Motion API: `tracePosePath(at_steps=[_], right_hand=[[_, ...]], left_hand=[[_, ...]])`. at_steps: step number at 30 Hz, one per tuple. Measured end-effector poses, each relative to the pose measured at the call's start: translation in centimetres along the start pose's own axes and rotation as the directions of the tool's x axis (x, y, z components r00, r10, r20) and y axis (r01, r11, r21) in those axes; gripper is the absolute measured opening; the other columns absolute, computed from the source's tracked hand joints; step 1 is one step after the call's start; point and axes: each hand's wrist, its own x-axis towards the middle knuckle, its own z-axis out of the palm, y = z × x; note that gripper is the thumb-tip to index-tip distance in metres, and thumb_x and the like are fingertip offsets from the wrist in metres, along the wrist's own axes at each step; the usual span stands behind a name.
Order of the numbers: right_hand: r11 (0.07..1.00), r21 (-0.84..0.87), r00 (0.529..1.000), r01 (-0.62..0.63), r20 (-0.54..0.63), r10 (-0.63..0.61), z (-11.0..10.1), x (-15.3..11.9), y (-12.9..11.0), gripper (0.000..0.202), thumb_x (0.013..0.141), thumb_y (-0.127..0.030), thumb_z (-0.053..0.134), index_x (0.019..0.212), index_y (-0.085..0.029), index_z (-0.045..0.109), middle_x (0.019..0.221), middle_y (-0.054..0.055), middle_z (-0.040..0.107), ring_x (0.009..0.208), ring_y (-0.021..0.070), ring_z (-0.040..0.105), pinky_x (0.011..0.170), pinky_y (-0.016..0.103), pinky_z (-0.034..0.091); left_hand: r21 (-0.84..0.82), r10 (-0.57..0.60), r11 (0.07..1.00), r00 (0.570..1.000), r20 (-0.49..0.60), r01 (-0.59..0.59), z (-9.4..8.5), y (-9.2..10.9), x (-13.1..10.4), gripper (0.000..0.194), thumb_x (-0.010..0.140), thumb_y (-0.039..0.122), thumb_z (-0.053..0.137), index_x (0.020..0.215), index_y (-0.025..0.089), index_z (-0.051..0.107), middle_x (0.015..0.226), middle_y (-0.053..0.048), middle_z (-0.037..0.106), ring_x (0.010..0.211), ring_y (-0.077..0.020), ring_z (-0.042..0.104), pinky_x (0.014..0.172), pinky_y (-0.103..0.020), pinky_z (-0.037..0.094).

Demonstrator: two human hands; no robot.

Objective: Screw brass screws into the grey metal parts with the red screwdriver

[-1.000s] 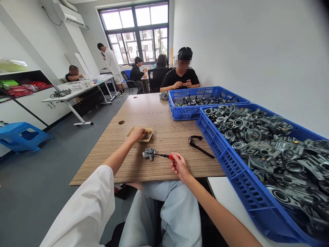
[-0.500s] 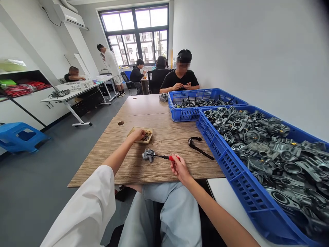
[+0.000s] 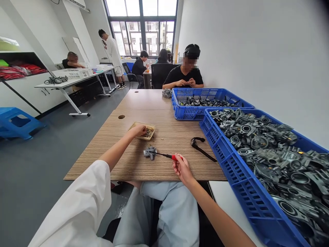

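Observation:
My left hand (image 3: 139, 130) is in the shallow beige tray (image 3: 134, 125), its fingers closed at the small brass parts (image 3: 149, 132); what they pinch, if anything, is hidden. My right hand (image 3: 181, 167) grips the red handle of a screwdriver (image 3: 167, 155). The black shaft points left, its tip at a grey metal carburetor-like part (image 3: 150, 153) lying on the wood-grain table (image 3: 102, 151). A loose small brass piece (image 3: 161, 139) lies right of the tray.
A black watch (image 3: 203, 149) lies to the right. Blue crates (image 3: 231, 168) (image 3: 186, 112) full of metal parts line the right side. Across the table sits a person in black (image 3: 183, 77), beside a pile of metal parts (image 3: 167, 93). More people are farther back.
The head view has shifted slightly, so the scene sits a little differently. My left hand stays in the tray, and my right hand still holds the screwdriver at the metal part.

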Motion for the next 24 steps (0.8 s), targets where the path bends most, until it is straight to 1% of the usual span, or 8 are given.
tracePosePath(at_steps=[6,11,13,14,19,21,22,24], right_hand=[[1.000,-0.007,1.000,-0.009,-0.004,0.009,0.2,-0.1,-0.3,0.058,0.074,-0.065,0.083,0.084,-0.024,0.044,0.058,-0.006,0.057,0.039,0.0055,0.043,0.032,0.014,0.020],[1.000,0.013,1.000,-0.003,-0.016,0.003,0.4,-0.2,-0.4,0.057,0.073,-0.065,0.084,0.084,-0.024,0.045,0.058,-0.007,0.057,0.039,0.0055,0.043,0.032,0.014,0.020],[1.000,0.012,1.000,-0.004,-0.021,0.004,0.4,-0.2,-0.4,0.057,0.073,-0.065,0.084,0.084,-0.024,0.046,0.058,-0.006,0.057,0.039,0.0057,0.044,0.032,0.014,0.021],[1.000,0.010,1.000,-0.003,-0.022,0.003,0.3,-0.2,-0.3,0.057,0.073,-0.065,0.084,0.084,-0.024,0.046,0.058,-0.006,0.057,0.039,0.0058,0.044,0.033,0.014,0.021],[1.000,0.004,1.000,0.012,-0.010,-0.012,0.3,-0.3,-0.2,0.056,0.073,-0.066,0.082,0.085,-0.024,0.046,0.058,-0.007,0.058,0.040,0.0061,0.045,0.033,0.014,0.021],[1.000,0.001,1.000,0.019,-0.014,-0.019,0.3,-0.2,-0.2,0.057,0.072,-0.065,0.082,0.085,-0.024,0.046,0.058,-0.007,0.058,0.040,0.0064,0.046,0.033,0.014,0.021],[1.000,0.000,1.000,0.021,-0.017,-0.021,0.3,-0.2,-0.1,0.057,0.072,-0.066,0.082,0.085,-0.024,0.046,0.058,-0.007,0.058,0.040,0.0065,0.046,0.033,0.014,0.021],[1.000,0.001,0.999,0.025,-0.023,-0.025,0.3,-0.1,-0.1,0.057,0.071,-0.066,0.082,0.085,-0.024,0.046,0.058,-0.007,0.059,0.039,0.0065,0.046,0.032,0.015,0.021]], left_hand=[[-0.185,-0.060,0.982,0.991,-0.117,0.037,-0.6,0.0,-1.3,0.014,0.082,0.033,0.063,0.076,0.021,0.059,0.072,-0.005,0.071,0.074,-0.0198,0.064,0.068,-0.027,0.045],[-0.426,-0.080,0.904,0.988,-0.134,0.016,-1.1,1.8,-4.4,0.021,0.096,0.043,0.050,0.089,0.023,0.048,0.082,-0.006,0.075,0.070,-0.0169,0.069,0.064,-0.027,0.051],[-0.737,-0.118,0.675,0.985,-0.125,-0.013,-1.1,2.9,-6.8,0.034,0.090,0.052,0.061,0.086,0.023,0.044,0.079,-0.006,0.074,0.066,-0.0172,0.068,0.062,-0.028,0.052],[-0.817,-0.130,0.577,0.984,-0.120,-0.023,-1.1,3.4,-8.2,0.039,0.087,0.055,0.066,0.085,0.023,0.044,0.077,-0.005,0.073,0.063,-0.0165,0.067,0.061,-0.028,0.053],[-0.973,-0.196,0.220,0.974,-0.115,-0.070,-0.2,6.2,-16.6,0.039,0.086,0.051,0.074,0.086,0.021,0.049,0.070,0.004,0.063,0.054,-0.0072,0.055,0.054,-0.019,0.043],[-0.988,-0.213,0.150,0.976,-0.055,-0.023,0.9,7.0,-19.5,0.039,0.088,0.051,0.074,0.086,0.021,0.050,0.070,0.005,0.059,0.053,-0.0054,0.050,0.052,-0.017,0.040],[-0.988,-0.220,0.154,0.975,-0.031,0.004,1.6,7.3,-20.7,0.039,0.088,0.051,0.075,0.087,0.020,0.052,0.070,0.005,0.058,0.053,-0.0053,0.050,0.053,-0.017,0.040],[-0.972,-0.241,0.235,0.969,-0.060,-0.002,3.0,7.6,-22.4,0.039,0.086,0.052,0.077,0.084,0.019,0.055,0.071,0.004,0.058,0.054,-0.0053,0.049,0.052,-0.017,0.040]])
